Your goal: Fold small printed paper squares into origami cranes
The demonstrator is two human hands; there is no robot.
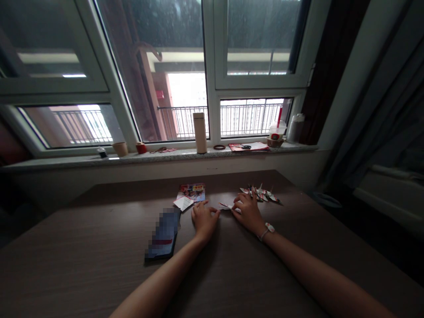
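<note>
A small piece of folded paper (225,206), white with red and dark printing, lies on the table between my two hands. My right hand (249,213), with a bracelet on its wrist, has its thumb and fingertips closed on the right end of this paper. Just left of it, my left hand (204,220) rests on the table, fingers bent forward and thumb apart, near the paper's left end. Several folded paper pieces (265,194) with pointed tips stand beyond my right hand, partly hidden by it. A white paper square (183,203) lies beyond my left hand, on a colourful printed sheet (195,191).
A phone (164,234) lies left of my left forearm on the brown table (99,229). Along the windowsill stand a beige flask (199,132), a paper cup (119,149), scissors (245,146) on red-and-white papers, a drink cup with a red straw (277,130) and a grey bottle (296,128).
</note>
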